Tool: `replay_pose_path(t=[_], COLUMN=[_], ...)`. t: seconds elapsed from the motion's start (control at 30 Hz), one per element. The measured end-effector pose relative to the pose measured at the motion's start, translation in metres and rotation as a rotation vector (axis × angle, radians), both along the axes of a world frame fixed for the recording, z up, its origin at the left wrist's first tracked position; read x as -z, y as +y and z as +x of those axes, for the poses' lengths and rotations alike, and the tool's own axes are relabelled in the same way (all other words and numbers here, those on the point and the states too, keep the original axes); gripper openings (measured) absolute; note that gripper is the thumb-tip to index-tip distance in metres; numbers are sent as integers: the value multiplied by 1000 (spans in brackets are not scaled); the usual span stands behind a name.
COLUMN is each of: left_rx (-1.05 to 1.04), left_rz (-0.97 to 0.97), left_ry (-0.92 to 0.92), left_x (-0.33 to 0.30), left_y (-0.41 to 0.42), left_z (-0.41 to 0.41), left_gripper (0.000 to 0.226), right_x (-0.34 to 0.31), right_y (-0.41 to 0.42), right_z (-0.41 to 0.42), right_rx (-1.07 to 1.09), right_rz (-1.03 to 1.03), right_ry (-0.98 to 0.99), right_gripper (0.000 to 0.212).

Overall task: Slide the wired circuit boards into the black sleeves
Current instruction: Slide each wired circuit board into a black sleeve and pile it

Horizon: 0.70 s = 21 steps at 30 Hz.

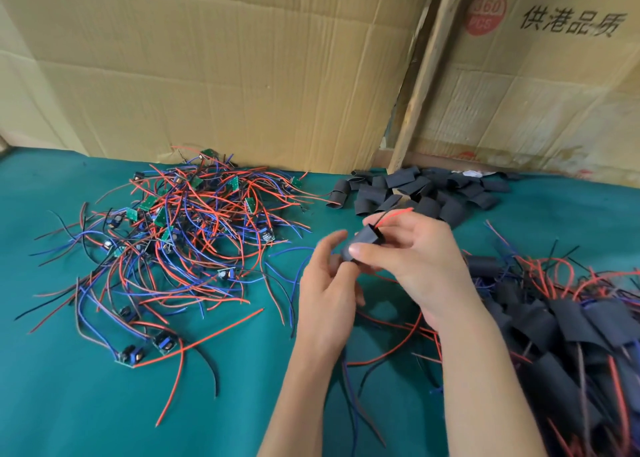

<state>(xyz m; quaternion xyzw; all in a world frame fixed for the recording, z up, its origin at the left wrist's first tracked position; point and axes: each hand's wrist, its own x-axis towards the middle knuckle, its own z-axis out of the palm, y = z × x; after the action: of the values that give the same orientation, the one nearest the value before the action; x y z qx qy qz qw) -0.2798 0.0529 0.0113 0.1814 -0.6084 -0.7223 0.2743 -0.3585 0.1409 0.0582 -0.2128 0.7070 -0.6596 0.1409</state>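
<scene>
The right hand point(412, 252) holds a black sleeve point(362, 243) between thumb and curled fingers, above the table point(86, 404). Red and black wires come out of the sleeve's far end. The left hand point(325, 290) is under the near end, fingers loosely bent and touching it; I cannot tell if it grips anything. On the left lies a pile of wired circuit boards point(180, 228). Behind the hands lie empty sleeves point(422, 190), and on the right the finished ones point(571, 325). Cardboard boxes point(225, 68) stand behind.

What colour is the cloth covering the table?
Teal green cloth, seen best in the head view.
</scene>
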Motion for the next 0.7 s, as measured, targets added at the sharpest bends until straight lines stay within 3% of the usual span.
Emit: replay_pose_path(t=[0.07,0.2,0.37,0.43,0.53,0.6,0.7], left_rx=[-14,0,44,46,35,34,15], left_rz=[17,-2,29,73,74,78,117], left_ry=[-19,-23,21,37,42,48,83], left_x=[1,3,0,0,3,5,4], left_y=[-1,-1,-3,-4,-3,-4,-6], left_z=[-1,0,1,0,0,-1,0], left_gripper=[49,54,57,50,22,11,12], right_x=[4,7,7,5,1,-1,-2], right_y=[-1,-3,0,2,6,8,11], right_z=[-2,1,-3,-6,-9,-9,-10], right_rx=[-23,-115,47,146,255,262,205], right_rz=[85,181,94,-36,-188,-190,-103], right_ry=[51,114,188,176,121,121,133], right_gripper=[32,17,14,17,26,31,24])
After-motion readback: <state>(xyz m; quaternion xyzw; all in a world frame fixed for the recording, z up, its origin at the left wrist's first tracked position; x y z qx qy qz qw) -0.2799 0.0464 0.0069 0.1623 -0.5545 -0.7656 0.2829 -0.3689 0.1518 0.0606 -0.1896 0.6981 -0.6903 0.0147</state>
